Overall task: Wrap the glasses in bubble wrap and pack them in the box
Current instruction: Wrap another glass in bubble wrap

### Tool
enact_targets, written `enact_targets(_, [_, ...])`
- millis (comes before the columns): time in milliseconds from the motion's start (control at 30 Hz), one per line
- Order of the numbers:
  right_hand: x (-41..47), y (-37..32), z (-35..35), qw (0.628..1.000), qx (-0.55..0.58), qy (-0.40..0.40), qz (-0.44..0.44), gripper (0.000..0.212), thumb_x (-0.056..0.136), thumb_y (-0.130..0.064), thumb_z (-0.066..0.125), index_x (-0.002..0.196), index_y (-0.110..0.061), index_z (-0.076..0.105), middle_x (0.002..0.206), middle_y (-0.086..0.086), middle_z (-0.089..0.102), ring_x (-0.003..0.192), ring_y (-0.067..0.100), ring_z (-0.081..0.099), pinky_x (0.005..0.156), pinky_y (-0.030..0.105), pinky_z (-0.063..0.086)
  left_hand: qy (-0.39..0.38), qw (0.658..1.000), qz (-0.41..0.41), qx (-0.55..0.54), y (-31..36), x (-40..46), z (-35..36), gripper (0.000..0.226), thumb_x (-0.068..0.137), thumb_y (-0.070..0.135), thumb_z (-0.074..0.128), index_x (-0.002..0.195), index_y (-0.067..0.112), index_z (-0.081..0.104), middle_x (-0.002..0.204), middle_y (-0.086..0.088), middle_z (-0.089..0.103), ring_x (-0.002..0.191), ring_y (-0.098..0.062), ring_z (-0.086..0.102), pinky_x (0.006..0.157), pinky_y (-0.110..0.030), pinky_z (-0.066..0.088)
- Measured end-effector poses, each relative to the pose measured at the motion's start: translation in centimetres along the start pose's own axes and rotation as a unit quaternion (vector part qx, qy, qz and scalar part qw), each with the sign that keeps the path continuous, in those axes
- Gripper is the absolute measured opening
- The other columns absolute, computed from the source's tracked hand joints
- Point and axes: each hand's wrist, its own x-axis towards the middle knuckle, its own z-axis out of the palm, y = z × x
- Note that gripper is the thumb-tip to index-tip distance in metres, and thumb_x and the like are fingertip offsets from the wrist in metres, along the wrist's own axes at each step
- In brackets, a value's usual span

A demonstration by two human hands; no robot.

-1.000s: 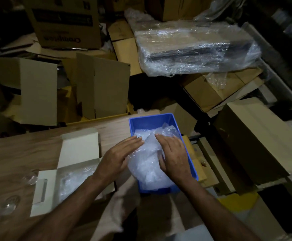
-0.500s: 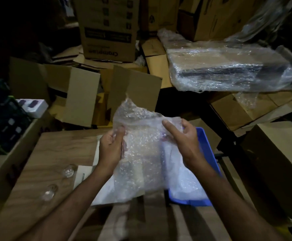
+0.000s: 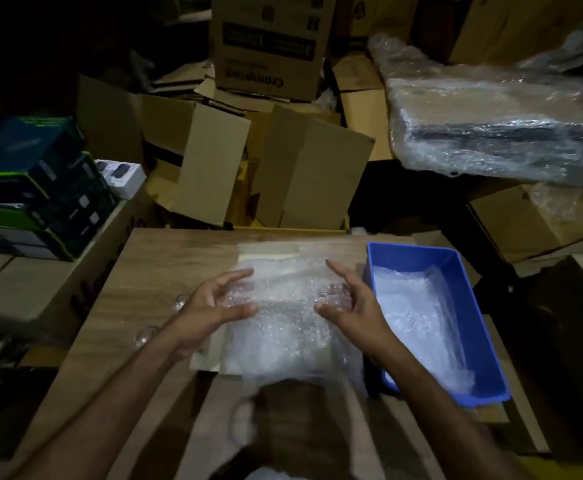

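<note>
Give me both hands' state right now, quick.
Left hand: open, fingers spread, touching the left edge of the clear bubble wrap sheet.
Right hand: open, fingers spread, touching the sheet's right edge.

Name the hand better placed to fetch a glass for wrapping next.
Left. The two glasses lie on the table just outside the left hand. The right hand rests at the far side of the bubble wrap, beside the blue bin.
</note>
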Motion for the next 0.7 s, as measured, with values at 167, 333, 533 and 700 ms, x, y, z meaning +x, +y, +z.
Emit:
enact_targets(167, [0.7,-1.3,-0.1,0.993,-0.086,-0.068,0.052,0.067,0.073,-0.006,0.090,0.134,-0.020,0.065,0.125,0.000,0.070,0.100,0.013,0.072,0.082,0.017,0.056,0.010,0.985,0.011,0.171,0.2,-0.4,-1.1,0.075,0.070,0.010,0.091,0.137,0.027,0.061,0.139,0.017,0.054,0.131,-0.004,0.049,0.095,-0.012,0.047])
enact_targets(333, [0.9,-2.2,0.5,0.955,-0.281,-0.087,0.038,0.041,0.074,-0.034,0.090,0.112,-0.025,0.076,0.103,-0.011,0.074,0.078,0.000,0.065,0.071,0.023,0.056,0.050,0.918,0.056,0.389,-0.1,-0.2,-1.6,0.025,0.089,0.031,0.075,0.113,0.023,0.075,0.126,0.004,0.061,0.118,-0.009,0.052,0.091,-0.021,0.046])
enact_targets(533, [0.4,-4.6,-0.6,0.987,-0.051,-0.149,0.041,0.018,0.090,-0.020,0.077,0.094,-0.003,0.074,0.090,0.008,0.075,0.083,0.021,0.072,0.074,0.034,0.057,0.016,0.988,0.054,0.141,0.8,-1.9,-2.3,0.022,0.101,0.029,0.058,0.116,0.020,0.070,0.118,0.002,0.073,0.109,-0.011,0.068,0.082,-0.022,0.056])
enact_targets(700, [0.1,-2.7,0.3,0.964,0.152,-0.101,0.192,0.066,0.082,-0.040,0.081,0.137,-0.013,0.057,0.122,0.003,0.074,0.113,0.022,0.070,0.099,0.046,0.055,0.063,0.998,0.026,0.002,0.7,-2.2,-0.3,0.026,0.105,0.023,0.051,0.123,0.013,0.066,0.111,-0.010,0.075,0.099,-0.024,0.073,0.076,-0.029,0.061])
